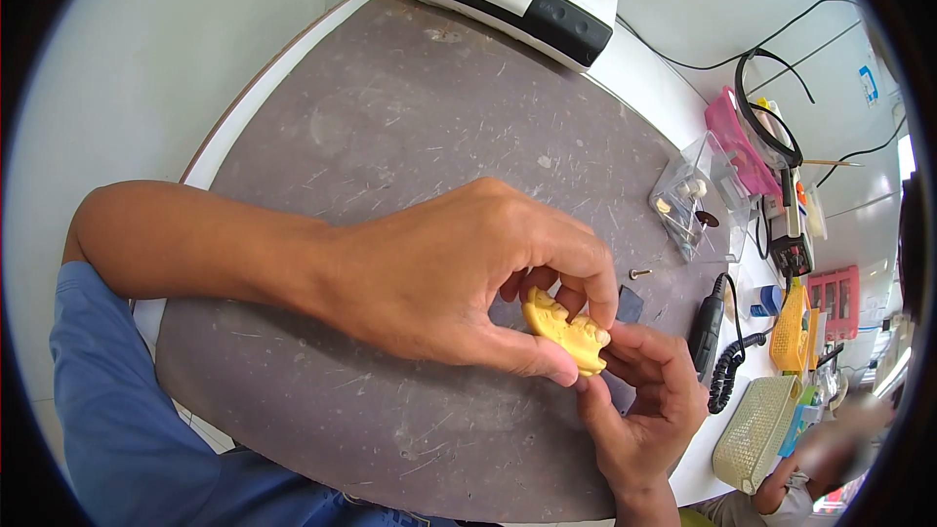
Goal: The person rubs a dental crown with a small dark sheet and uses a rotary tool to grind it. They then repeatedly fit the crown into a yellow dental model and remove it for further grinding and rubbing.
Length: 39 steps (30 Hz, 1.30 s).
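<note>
A yellow dental cast (568,340) with a row of moulded teeth is held just above the grey work mat (342,137). My left hand (464,268) comes in from the left and grips it, thumb along the near side and fingers curled over the far side. At the cast's right end, my right hand (649,395) pinches with thumb and fingertips; a paler tooth (597,332) shows there. Whether that tooth is a separate piece I cannot make out. Beyond the right fingers lie a small dark grey square piece (630,304) and a small metal-shanked bit (639,274).
Right of the mat are a clear plastic box (688,234) with small parts, a black handpiece (707,327) with coiled cord, and a cream basket (753,434). A white device (508,15) stands at the back, a pink bin (730,137) at the far right. Another person (781,488) is at lower right.
</note>
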Tool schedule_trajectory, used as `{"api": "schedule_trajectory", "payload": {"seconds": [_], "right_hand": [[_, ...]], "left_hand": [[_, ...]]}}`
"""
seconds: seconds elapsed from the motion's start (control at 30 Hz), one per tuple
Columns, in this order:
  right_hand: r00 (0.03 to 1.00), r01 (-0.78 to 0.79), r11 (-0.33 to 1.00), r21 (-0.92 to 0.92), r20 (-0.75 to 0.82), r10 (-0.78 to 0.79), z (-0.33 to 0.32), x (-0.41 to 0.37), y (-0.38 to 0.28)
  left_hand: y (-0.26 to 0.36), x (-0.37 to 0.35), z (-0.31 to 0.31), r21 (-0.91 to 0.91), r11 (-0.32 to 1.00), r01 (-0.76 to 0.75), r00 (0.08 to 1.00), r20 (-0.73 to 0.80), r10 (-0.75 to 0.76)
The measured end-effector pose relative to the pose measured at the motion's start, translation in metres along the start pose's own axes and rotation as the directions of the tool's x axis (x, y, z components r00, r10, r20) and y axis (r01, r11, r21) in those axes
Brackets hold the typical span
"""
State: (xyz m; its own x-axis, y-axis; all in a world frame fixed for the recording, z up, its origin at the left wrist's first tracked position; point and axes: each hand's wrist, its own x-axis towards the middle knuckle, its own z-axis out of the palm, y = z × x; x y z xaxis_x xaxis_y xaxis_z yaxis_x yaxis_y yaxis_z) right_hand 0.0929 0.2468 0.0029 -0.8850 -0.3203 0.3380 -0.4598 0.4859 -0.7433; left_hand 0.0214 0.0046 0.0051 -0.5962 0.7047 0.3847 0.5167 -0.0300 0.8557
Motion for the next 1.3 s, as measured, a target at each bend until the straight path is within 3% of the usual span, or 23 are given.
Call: {"api": "schedule_trajectory", "payload": {"seconds": [0.07, 0.2, 0.37, 0.6, 0.7, 0.77, 0.8, 0.83, 0.87, 0.9, 0.93, 1.0, 1.03, 1.13, 1.23, 1.3], "right_hand": [[1.000, -0.010, 1.000, -0.011, -0.003, 0.010, 0.000, 0.000, 0.000], [0.998, -0.051, 0.996, 0.067, -0.037, 0.053, 0.003, 0.002, -0.003], [0.998, 0.038, 0.999, -0.030, -0.040, -0.039, 0.000, 0.004, -0.005], [0.997, 0.030, 0.999, -0.034, -0.070, -0.033, -0.002, 0.005, -0.008], [0.995, 0.093, 0.989, -0.119, -0.009, -0.095, -0.009, 0.006, -0.007], [0.983, 0.085, 0.996, -0.037, -0.162, -0.090, -0.014, 0.007, -0.006], [0.959, 0.053, 0.989, 0.139, -0.282, -0.012, -0.017, 0.006, -0.006], [0.928, 0.097, 0.985, 0.145, -0.372, -0.036, -0.024, 0.007, -0.004], [0.916, 0.049, 0.999, 0.009, -0.400, -0.041, -0.033, 0.009, -0.004], [0.903, -0.003, 0.992, -0.125, -0.427, -0.051, -0.041, 0.010, -0.004], [0.901, -0.006, 0.992, -0.129, -0.430, -0.051, -0.049, 0.012, -0.006], [0.972, -0.135, 0.898, -0.419, -0.231, 0.039, -0.058, 0.016, -0.010], [0.971, -0.140, 0.897, -0.420, -0.235, 0.041, -0.055, 0.018, -0.009], [0.996, 0.076, 0.848, -0.525, 0.008, -0.084, -0.043, 0.022, 0.004], [0.998, 0.060, 0.825, -0.563, 0.047, -0.040, -0.033, 0.025, 0.006], [0.997, 0.040, 0.819, -0.572, 0.077, 0.005, -0.032, 0.025, 0.006]], "left_hand": [[0.002, 0.000, -0.001, -0.021, 0.996, 0.085, 0.996, -0.005, -0.085], [0.002, 0.000, -0.004, 0.030, 0.999, 0.024, 0.999, 0.029, -0.025], [0.002, 0.000, -0.004, -0.007, 1.000, 0.006, 0.999, 0.045, -0.006], [-0.003, 0.000, -0.005, -0.017, 1.000, 0.021, 0.999, 0.048, -0.020], [-0.002, 0.002, -0.007, -0.063, 0.998, 0.005, 0.999, 0.052, -0.002], [0.000, 0.004, -0.012, 0.155, 0.981, -0.117, 0.991, 0.084, 0.105], [0.002, 0.004, -0.012, 0.148, 0.982, -0.121, 0.990, 0.089, 0.108], [0.003, 0.003, -0.012, 0.267, 0.948, -0.173, 0.982, 0.126, 0.143], [0.003, 0.001, -0.011, 0.379, 0.898, -0.224, 0.971, 0.164, 0.173], [0.004, -0.001, -0.008, 0.375, 0.899, -0.227, 0.970, 0.165, 0.176], [0.006, -0.002, -0.005, 0.435, 0.855, -0.282, 0.957, 0.187, 0.220], [0.010, -0.005, 0.000, 0.523, 0.760, -0.385, 0.921, 0.275, 0.277], [0.011, -0.007, 0.002, 0.520, 0.760, -0.390, 0.919, 0.279, 0.280], [0.014, -0.010, 0.006, 0.474, 0.804, -0.359, 0.921, 0.319, 0.224], [0.012, -0.003, 0.005, 0.514, 0.784, -0.347, 0.938, 0.200, 0.284], [0.001, 0.003, 0.006, 0.445, 0.834, -0.325, 0.944, 0.096, 0.317]]}}
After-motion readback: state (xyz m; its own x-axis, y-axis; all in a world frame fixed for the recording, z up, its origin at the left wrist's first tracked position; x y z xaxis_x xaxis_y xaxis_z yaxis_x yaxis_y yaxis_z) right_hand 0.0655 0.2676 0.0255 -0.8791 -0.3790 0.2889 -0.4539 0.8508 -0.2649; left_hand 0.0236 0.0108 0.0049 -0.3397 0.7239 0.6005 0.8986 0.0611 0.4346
